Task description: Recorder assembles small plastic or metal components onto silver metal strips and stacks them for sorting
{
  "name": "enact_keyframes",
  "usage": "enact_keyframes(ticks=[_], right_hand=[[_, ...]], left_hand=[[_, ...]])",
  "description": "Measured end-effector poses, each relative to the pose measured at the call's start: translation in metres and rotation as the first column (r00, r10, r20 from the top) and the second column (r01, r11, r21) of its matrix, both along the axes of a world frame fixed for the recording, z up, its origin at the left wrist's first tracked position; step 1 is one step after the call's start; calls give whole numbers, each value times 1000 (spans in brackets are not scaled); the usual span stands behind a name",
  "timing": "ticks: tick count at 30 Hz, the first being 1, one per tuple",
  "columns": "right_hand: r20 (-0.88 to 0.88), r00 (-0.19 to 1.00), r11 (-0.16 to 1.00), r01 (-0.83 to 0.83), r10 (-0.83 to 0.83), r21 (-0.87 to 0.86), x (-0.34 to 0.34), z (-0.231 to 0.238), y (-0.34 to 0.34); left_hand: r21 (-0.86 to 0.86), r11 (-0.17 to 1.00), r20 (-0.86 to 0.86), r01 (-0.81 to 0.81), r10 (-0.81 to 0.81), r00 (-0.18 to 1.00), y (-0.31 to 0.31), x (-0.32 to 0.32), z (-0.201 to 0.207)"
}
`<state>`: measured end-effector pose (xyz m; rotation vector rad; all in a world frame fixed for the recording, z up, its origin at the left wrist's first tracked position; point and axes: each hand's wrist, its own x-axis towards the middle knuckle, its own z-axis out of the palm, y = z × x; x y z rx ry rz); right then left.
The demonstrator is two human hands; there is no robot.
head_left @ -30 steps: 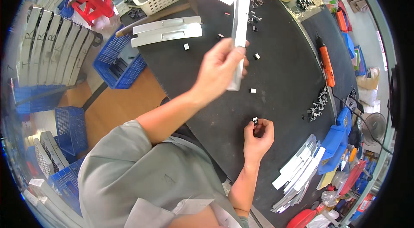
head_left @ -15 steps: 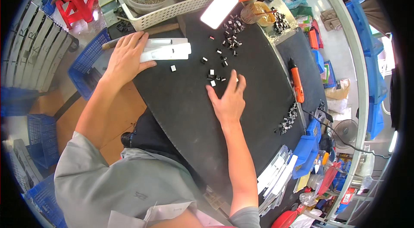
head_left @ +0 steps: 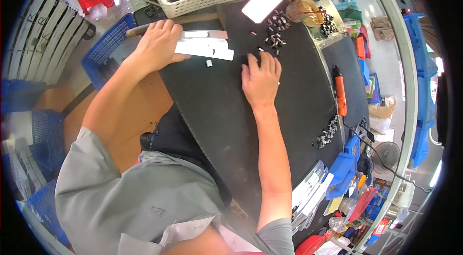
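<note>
My left hand (head_left: 160, 45) lies across a small stack of white and silver strips (head_left: 207, 48) on the black work mat (head_left: 212, 105). Its thumb rests along their near edge, while the fingers curl over the far side. A small white-faced block (head_left: 209, 63) sits alone just nearer than the strips. To the right, my right hand (head_left: 262, 80) hovers low over the mat, fingers bent and slightly apart. It covers several small black-and-white parts; a dark bit shows by the index fingertip. More such parts (head_left: 276, 40) are scattered beyond it.
A cream basket (head_left: 212, 3) holding a tub of small metal pieces stands at the back, beside a bright-screened phone (head_left: 264, 2). An orange electric screwdriver (head_left: 340, 92) lies at the right. More strips (head_left: 311, 192) and blue bins (head_left: 343, 170) are at the near right.
My right hand has moved away from me and left, now over the small parts that lay in front of it. The strips under my left hand have turned slightly. The whole view has shifted.
</note>
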<state>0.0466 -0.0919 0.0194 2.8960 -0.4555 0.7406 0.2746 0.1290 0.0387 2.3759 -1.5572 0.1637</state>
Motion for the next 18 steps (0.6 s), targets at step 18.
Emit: enact_keyframes(ticks=[18], right_hand=[[414,905,871,-282,102,402,0,7,88]], left_hand=[[234,961,-351,-150,227,908,4,-27,33]])
